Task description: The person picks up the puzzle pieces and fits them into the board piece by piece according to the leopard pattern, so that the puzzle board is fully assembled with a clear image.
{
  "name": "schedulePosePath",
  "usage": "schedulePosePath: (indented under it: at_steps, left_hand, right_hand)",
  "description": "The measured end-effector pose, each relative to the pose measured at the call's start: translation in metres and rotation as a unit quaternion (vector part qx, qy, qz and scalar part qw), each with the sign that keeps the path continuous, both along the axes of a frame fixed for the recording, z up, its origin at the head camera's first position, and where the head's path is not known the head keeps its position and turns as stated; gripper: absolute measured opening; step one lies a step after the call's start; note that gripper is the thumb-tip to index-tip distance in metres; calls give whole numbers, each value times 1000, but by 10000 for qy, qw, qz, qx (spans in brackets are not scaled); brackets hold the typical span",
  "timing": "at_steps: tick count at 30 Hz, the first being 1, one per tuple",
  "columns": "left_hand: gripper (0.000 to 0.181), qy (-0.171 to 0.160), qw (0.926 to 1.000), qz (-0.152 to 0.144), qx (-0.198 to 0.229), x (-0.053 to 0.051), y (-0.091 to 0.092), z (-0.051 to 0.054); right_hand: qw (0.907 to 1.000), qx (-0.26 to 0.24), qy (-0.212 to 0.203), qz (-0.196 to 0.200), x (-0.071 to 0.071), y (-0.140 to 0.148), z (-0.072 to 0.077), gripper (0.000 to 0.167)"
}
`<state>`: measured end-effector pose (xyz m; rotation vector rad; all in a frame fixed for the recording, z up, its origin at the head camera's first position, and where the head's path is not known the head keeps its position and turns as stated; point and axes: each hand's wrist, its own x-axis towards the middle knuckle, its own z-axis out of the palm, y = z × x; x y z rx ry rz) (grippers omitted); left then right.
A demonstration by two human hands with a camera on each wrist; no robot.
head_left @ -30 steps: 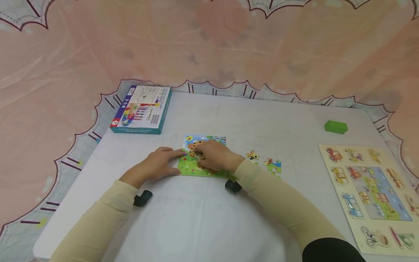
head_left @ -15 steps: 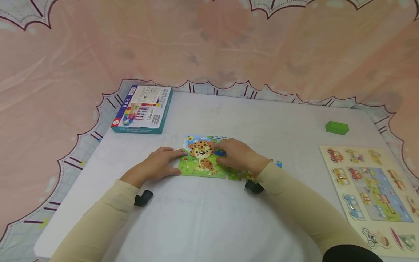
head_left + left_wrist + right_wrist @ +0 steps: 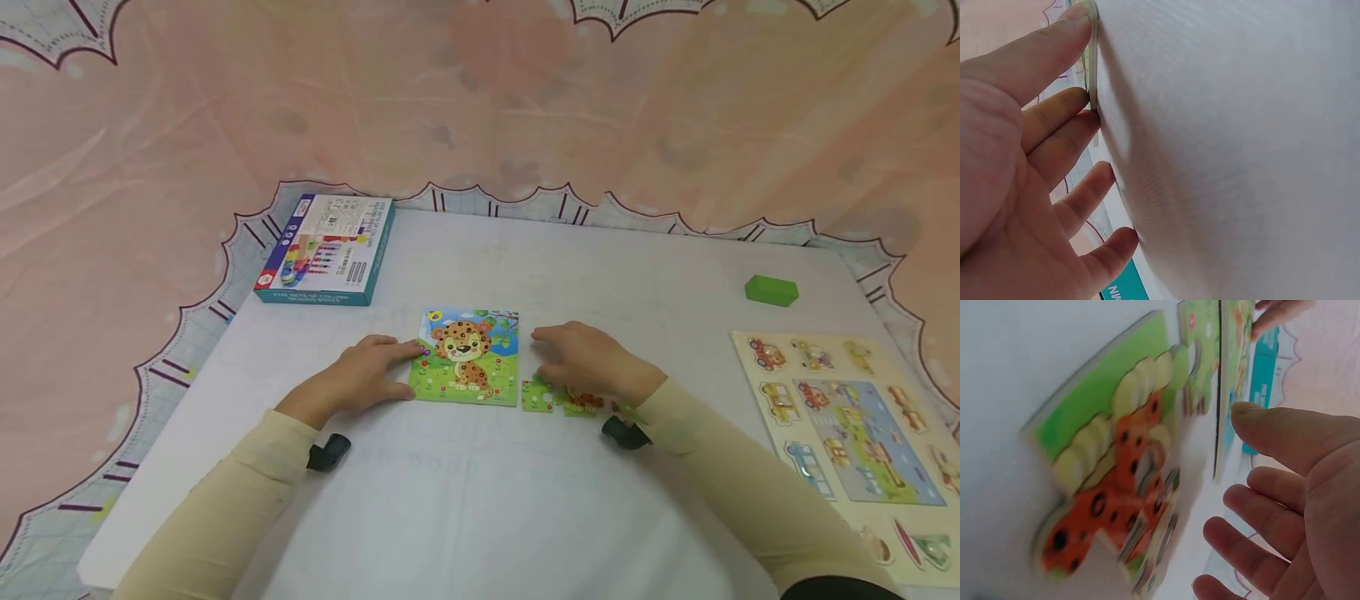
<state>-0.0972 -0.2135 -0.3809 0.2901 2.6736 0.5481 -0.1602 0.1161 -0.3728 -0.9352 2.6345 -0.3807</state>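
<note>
A square leopard puzzle [image 3: 468, 358] lies flat near the table's middle in the head view. My left hand [image 3: 356, 372] rests beside it, its fingertips touching the left edge. In the left wrist view, the thumb and foremost fingers meet the board's thin edge [image 3: 1093, 69]. To the right of the puzzle is my right hand [image 3: 592, 358], apart from the board, with fingers loosely extended and nothing held. Below that hand lie loose jigsaw pieces: a green one [image 3: 537, 396] and one with a spotted orange body [image 3: 583, 402]. The right hand and wrist hide part of the pile.
A teal and white box [image 3: 326, 250] lies at the back left. A green block [image 3: 772, 291] sits at the far right. In front of it is a cream board [image 3: 757, 400] with vehicle pictures. A patterned pinkish cloth [image 3: 450, 100] surrounds the white table [image 3: 420, 500].
My right hand has moved right, from over the leopard's face to beside the puzzle, uncovering the whole picture. The left hand has stayed at the left edge.
</note>
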Motion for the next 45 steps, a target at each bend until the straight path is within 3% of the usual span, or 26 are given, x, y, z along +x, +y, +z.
schedulePosePath:
  at_steps: [28, 45]
  left_hand:
    - [67, 20, 10000, -1, 9, -1, 0, -2]
    - [67, -13, 10000, 48, -30, -1, 0, -3]
  right_hand:
    - [9987, -260, 7, -449, 1, 46, -14, 52]
    - [9976, -491, 56, -485, 1, 59, -15, 49]
